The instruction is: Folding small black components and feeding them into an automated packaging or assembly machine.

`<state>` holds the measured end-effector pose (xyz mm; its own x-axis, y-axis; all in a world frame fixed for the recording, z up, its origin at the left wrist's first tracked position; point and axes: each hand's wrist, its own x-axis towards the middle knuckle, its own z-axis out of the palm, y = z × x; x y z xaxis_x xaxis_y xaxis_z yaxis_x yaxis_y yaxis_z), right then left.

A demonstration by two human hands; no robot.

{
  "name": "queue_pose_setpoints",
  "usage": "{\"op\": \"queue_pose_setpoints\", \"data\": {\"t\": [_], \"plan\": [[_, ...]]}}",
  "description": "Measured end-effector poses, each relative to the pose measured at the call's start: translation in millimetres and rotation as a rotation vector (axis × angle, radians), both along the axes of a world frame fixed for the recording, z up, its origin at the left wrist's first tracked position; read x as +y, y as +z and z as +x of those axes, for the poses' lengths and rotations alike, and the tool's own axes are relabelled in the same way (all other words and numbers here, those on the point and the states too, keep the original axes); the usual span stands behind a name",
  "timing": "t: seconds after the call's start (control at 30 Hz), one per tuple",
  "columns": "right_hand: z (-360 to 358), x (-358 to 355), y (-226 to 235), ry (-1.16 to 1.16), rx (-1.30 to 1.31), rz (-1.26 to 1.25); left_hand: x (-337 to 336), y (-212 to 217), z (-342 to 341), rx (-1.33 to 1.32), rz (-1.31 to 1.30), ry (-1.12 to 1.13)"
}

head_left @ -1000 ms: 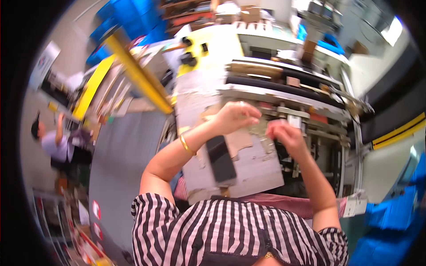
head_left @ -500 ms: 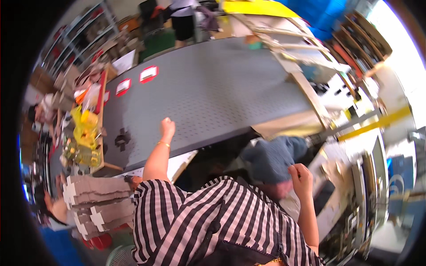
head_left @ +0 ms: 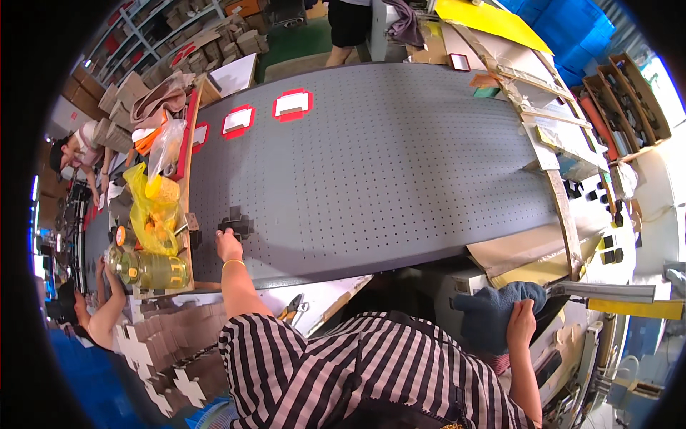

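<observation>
My left hand reaches out over the grey perforated conveyor belt, fingers closed at the near edge of a flat black cross-shaped piece. That piece lies flat on the belt, and the fingertips partly cover its corner. On the right, my right hand is closed against the edge of a bunched blue cloth, its thumb and fingers pinched together. Farther up the belt, several white pieces on red cross-shaped sheets lie in a row.
Along the left rail stand a green-tinted bottle and a yellow plastic bag. Stacked grey-brown cut cardboard is at the lower left. Pliers lie on a white board before me. A wooden frame borders the right end. Other people work at the left.
My left hand has moved left to the black piece, which stayed on the belt. My right hand has come onto the blue cloth. The view has swung left.
</observation>
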<state>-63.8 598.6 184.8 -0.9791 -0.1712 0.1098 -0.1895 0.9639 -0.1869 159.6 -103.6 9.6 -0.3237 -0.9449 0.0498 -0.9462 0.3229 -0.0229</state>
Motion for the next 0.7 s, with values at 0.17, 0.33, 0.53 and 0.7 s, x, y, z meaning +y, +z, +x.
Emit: {"op": "queue_pose_setpoints", "data": {"t": [0.17,0.33,0.53,0.7], "plan": [[6,-4,6,0.070,-0.001,0.017,-17,-26,-14,0.006,0.126,-0.185],[22,-3,2,0.246,0.166,0.065,79,2,-139,0.770,0.756,-0.461],[87,49,37,0.468,0.022,-0.212,376,211,-243,0.758,1.163,-1.449],[138,139,92,0.148,0.192,-0.817,570,322,-213,0.512,0.976,-2.301]]}}
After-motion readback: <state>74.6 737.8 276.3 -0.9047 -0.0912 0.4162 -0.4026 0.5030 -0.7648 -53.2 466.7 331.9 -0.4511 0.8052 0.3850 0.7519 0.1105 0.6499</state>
